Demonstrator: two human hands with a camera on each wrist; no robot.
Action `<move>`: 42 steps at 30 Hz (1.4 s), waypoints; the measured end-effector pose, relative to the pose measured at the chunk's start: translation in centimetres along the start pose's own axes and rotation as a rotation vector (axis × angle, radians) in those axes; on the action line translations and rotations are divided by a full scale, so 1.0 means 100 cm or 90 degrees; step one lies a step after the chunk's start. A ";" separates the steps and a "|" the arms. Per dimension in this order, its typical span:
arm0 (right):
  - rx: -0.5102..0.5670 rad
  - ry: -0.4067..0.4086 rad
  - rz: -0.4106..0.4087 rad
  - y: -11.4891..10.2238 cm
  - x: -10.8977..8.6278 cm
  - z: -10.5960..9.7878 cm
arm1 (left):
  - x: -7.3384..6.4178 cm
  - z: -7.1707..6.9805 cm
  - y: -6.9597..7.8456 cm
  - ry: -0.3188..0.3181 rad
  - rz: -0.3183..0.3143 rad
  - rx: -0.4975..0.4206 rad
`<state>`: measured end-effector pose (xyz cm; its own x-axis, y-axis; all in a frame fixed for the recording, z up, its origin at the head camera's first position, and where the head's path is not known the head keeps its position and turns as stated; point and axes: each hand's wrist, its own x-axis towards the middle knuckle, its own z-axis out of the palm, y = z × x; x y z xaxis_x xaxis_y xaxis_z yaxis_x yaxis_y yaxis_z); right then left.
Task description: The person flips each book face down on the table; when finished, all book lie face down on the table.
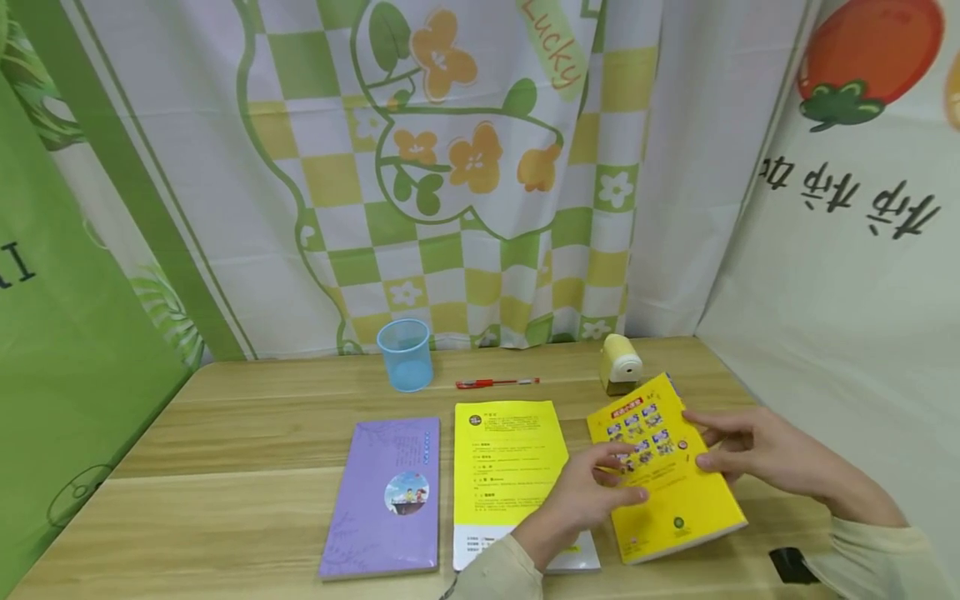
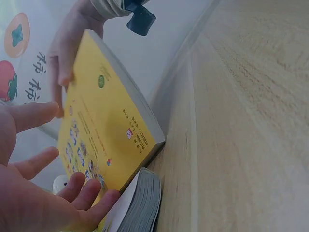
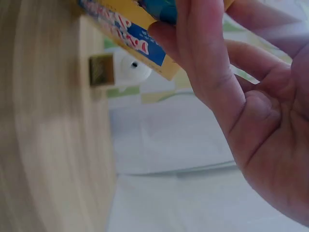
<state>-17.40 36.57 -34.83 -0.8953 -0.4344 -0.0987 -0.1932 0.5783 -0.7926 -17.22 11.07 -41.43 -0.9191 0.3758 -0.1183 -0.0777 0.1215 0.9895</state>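
Observation:
A yellow book [image 1: 660,492] with small cover pictures is tilted, its right side raised above the table. My right hand [image 1: 765,450] grips that raised edge between thumb and fingers. In the right wrist view the fingers curl under the book's blue-and-yellow face [image 3: 130,36]. My left hand [image 1: 581,492] is at the book's left side, its fingers spread and relaxed; the left wrist view shows the open palm [image 2: 43,203] facing the cover. Left of it lies a yellow-and-white book [image 1: 502,467], partly covered by my left hand and forearm.
A purple book [image 1: 390,500] lies farther left. Along the back stand a blue mesh cup [image 1: 407,358] and a pale yellow pencil sharpener [image 1: 621,364], with a red pen [image 1: 497,383] between them. Printed curtains [image 1: 465,275] hang behind the wooden table [image 1: 225,467].

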 end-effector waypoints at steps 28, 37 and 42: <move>-0.054 -0.019 0.085 0.066 0.018 0.010 | 0.000 -0.003 -0.003 0.023 -0.016 0.001; -0.068 -0.024 0.097 0.063 0.027 0.012 | -0.006 -0.026 0.012 0.031 0.004 0.017; -0.118 0.043 0.108 0.053 0.026 0.008 | -0.022 -0.063 0.037 0.046 0.116 0.072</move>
<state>-20.44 37.95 -39.78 -0.9446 -0.2775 -0.1754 -0.1033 0.7583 -0.6437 -17.93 4.88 -36.99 -0.9396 0.3346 0.0716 0.1318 0.1608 0.9781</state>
